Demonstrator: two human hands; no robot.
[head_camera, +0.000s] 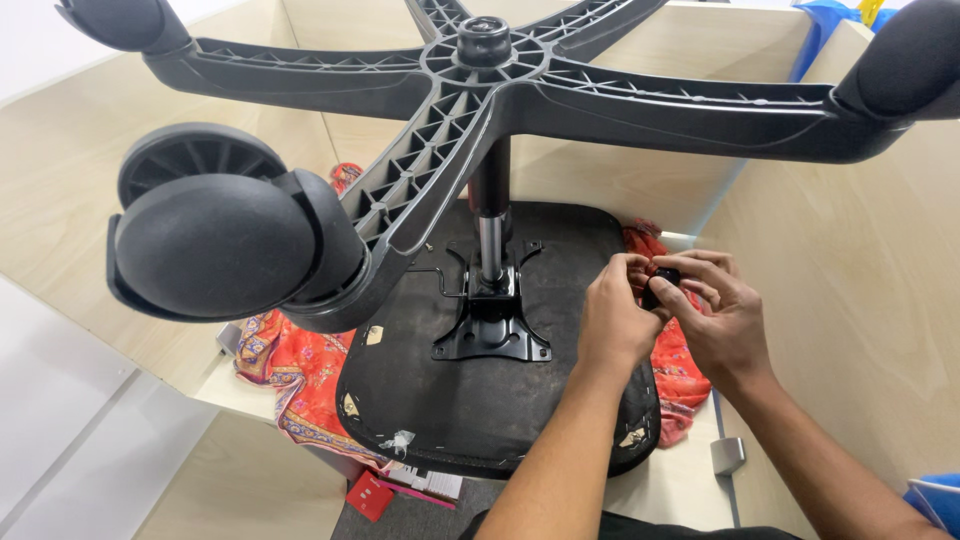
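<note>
Both hands (665, 310) pinch a small black part (662, 283) over the seat underside (470, 400).

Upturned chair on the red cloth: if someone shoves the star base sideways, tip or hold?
Probably tips: the star base sits high on one thin column. The wide seat underside lies flat, which should help. The red cloth beneath may let it slide.

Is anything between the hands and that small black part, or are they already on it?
Nothing stands between. Both the left hand and the right hand pinch the small black part directly, above the seat underside. The chair base and its caster sit off to the left.
</note>
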